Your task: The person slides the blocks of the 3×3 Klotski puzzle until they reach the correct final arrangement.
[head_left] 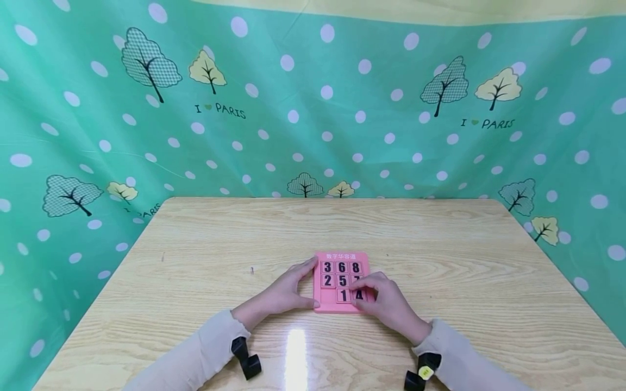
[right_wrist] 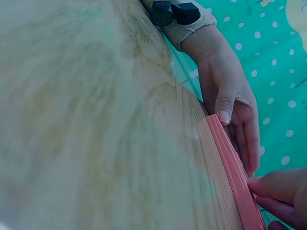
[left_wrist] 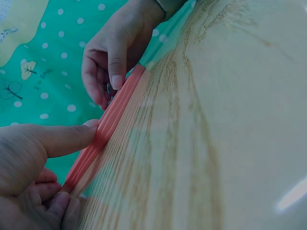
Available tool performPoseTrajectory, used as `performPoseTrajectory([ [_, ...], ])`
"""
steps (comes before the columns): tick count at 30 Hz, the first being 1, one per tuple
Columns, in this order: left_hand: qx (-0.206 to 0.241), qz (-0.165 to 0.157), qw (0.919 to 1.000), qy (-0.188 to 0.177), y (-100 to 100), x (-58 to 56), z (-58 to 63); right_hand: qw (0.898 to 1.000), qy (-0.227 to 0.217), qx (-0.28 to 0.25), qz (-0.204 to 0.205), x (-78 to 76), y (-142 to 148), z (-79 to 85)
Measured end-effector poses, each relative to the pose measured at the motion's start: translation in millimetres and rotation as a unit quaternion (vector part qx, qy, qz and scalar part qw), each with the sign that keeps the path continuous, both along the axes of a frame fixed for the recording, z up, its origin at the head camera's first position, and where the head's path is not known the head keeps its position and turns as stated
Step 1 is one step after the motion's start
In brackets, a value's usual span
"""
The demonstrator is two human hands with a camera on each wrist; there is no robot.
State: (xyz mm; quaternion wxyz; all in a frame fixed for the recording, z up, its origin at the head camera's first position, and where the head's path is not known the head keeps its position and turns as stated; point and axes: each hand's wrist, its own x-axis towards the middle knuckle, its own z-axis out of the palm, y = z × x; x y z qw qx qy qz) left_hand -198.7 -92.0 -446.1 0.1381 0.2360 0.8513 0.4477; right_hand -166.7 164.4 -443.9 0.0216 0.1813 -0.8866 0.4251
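Note:
A pink number sliding puzzle [head_left: 340, 310] lies flat on the table. Its top row reads 3, 6, 8; below are 2, 5 and a partly covered 7, then a gap at bottom left, the 1 tile [head_left: 344, 295] and the 4 tile. My left hand [head_left: 281, 293] holds the puzzle's left side, thumb at the near corner and index finger near the far one. Bent over the lower right tiles, my right hand [head_left: 383, 301] touches them with index finger and thumb. Both hands meet the pink frame [left_wrist: 108, 127] in the left wrist view; the right wrist view shows its edge [right_wrist: 230, 172].
The wood-grain table [head_left: 205, 244] extends around the puzzle, with a bright light reflection near its front. Behind it hangs a green dotted curtain [head_left: 313, 119] printed with trees. Each sleeve carries a black wrist camera mount [head_left: 246, 358].

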Motion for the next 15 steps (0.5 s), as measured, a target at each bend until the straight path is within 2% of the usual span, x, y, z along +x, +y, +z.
performPoseTrajectory([
  [8, 0.011, 0.001, 0.9999, -0.006, -0.3, -0.7, -0.6, 1.0, 0.006, 0.003, -0.001, -0.7, -3.5, -1.2],
  [15, 0.01, -0.001, 0.9999, -0.004, -0.2, -0.5, -0.7, 1.0, -0.007, 0.002, 0.006, -1.4, -9.7, 0.1],
])
